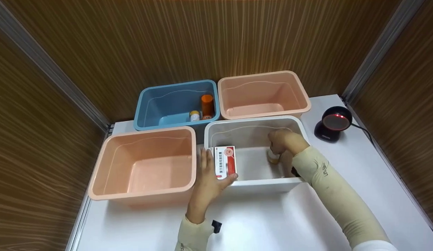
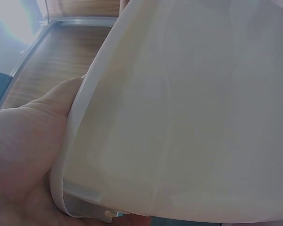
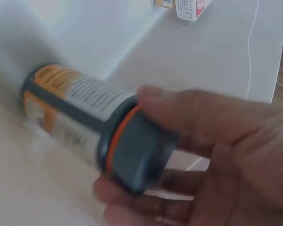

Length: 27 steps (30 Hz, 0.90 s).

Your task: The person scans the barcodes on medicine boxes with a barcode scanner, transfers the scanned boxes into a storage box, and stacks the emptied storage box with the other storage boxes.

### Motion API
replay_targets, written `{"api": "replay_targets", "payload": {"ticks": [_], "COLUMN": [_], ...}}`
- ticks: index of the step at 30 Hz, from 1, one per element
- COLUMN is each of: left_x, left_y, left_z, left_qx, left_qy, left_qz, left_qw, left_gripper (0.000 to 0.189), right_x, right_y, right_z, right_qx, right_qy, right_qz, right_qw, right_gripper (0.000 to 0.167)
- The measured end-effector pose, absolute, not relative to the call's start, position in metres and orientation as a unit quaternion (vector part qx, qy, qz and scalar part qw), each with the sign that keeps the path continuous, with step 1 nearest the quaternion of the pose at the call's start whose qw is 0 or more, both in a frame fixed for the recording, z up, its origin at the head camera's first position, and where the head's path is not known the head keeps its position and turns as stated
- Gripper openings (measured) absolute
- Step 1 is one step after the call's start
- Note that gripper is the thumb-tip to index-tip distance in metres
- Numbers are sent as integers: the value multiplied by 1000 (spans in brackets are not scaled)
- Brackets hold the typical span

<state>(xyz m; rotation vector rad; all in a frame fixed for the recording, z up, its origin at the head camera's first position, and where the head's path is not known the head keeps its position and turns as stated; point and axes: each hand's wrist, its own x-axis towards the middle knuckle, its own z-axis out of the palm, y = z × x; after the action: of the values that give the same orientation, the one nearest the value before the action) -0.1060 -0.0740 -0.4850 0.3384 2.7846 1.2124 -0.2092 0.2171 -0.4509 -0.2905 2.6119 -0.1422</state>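
Inside the white bin (image 1: 260, 182), my right hand (image 1: 284, 141) pinches the dark cap of a bottle (image 3: 78, 106) between thumb and fingers. The bottle carries an orange and white label and lies tilted near the bin's wall in the right wrist view; in the head view the hand partly covers it. My left hand (image 1: 207, 184) rests on the white bin's front left corner, its fingers extended along the side and its thumb over the front rim. Beside those fingers stands a white and red medicine box (image 1: 221, 162) in the bin. The left wrist view shows the palm against the bin's rim.
A peach bin (image 1: 143, 193) stands left of the white one. Behind are a blue bin (image 1: 141, 104), holding an orange bottle (image 1: 207, 106) and a small yellow-capped bottle (image 1: 194, 115), and another peach bin (image 1: 303, 94). A black corded scanner (image 1: 333, 123) stands at right.
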Motion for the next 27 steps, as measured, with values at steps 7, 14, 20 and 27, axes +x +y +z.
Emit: {"api": "replay_targets", "payload": {"ticks": [7, 14, 20, 27], "left_x": [-107, -107, -107, -106], "left_y": [-75, -75, -74, -75], "left_z": [-484, -484, -483, -483], "left_qx": [118, 115, 105, 103], "left_qy": [911, 910, 909, 907], "left_qz": [393, 397, 401, 406], "left_qw": [38, 43, 53, 52], "left_gripper": [120, 119, 120, 121], "right_x": [-206, -195, -181, -154], "right_y": [210, 206, 219, 245], "right_z": [-446, -427, -394, -358], "right_qx": [-141, -235, -261, -224], "right_qy": [962, 942, 932, 934], "right_qz": [-163, -234, -252, -265], "right_qw": [166, 59, -13, -82], "right_gripper": [27, 35, 39, 41]}}
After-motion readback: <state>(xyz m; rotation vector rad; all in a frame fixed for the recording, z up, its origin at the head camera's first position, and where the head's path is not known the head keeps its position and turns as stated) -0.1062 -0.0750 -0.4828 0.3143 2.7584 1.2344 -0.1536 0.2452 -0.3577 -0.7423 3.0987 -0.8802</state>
